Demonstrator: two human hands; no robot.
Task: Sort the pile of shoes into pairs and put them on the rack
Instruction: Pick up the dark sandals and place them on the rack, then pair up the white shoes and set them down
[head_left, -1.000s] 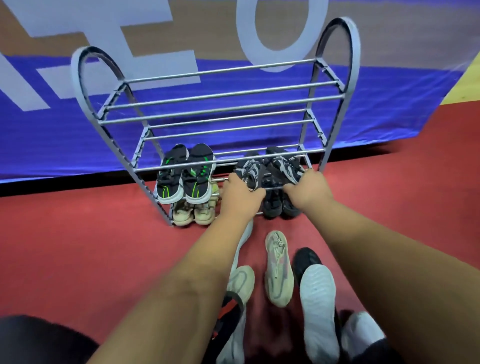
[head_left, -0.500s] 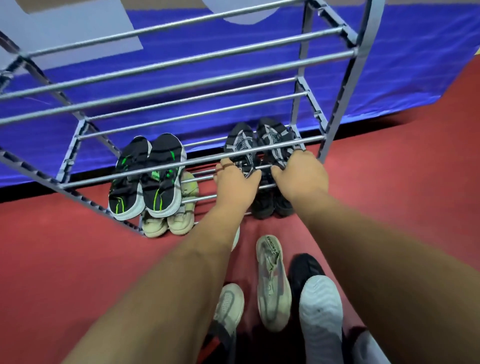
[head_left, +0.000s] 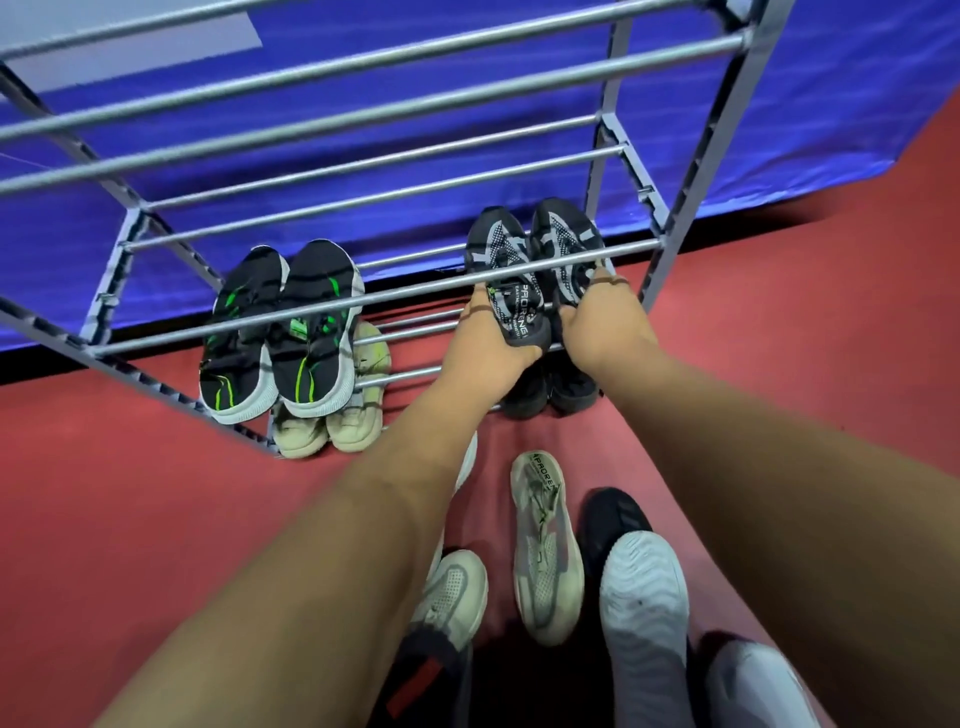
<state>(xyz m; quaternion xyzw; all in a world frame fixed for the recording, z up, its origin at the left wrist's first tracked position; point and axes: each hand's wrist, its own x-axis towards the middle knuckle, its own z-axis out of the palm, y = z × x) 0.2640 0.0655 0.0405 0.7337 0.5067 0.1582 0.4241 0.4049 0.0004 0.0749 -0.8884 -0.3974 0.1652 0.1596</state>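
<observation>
Left hand (head_left: 491, 340) closed around heel of the left black-and-grey patterned shoe (head_left: 501, 270); right hand (head_left: 602, 322) closed around heel of the right black-and-grey patterned shoe (head_left: 563, 249). Both shoes side by side on a lower shelf of the grey metal rack (head_left: 374, 296), toes pointing away from the hands, front rail crossing over them just beyond the fingers. Directly under the hands, on the shelf below, a dark black pair (head_left: 550, 389). Well left of the left hand, same shelf, black pair with green stripes (head_left: 280, 332); beneath it a beige pair (head_left: 332, 426). Behind the hands, between the forearms on the red floor (head_left: 130, 493), loose shoes: grey-green sneaker (head_left: 545, 545), white-grey mesh shoe (head_left: 452, 597), black shoe (head_left: 613, 519), white-soled shoe (head_left: 644, 618) sole up. Blue banner (head_left: 519, 130) beyond the rack.
</observation>
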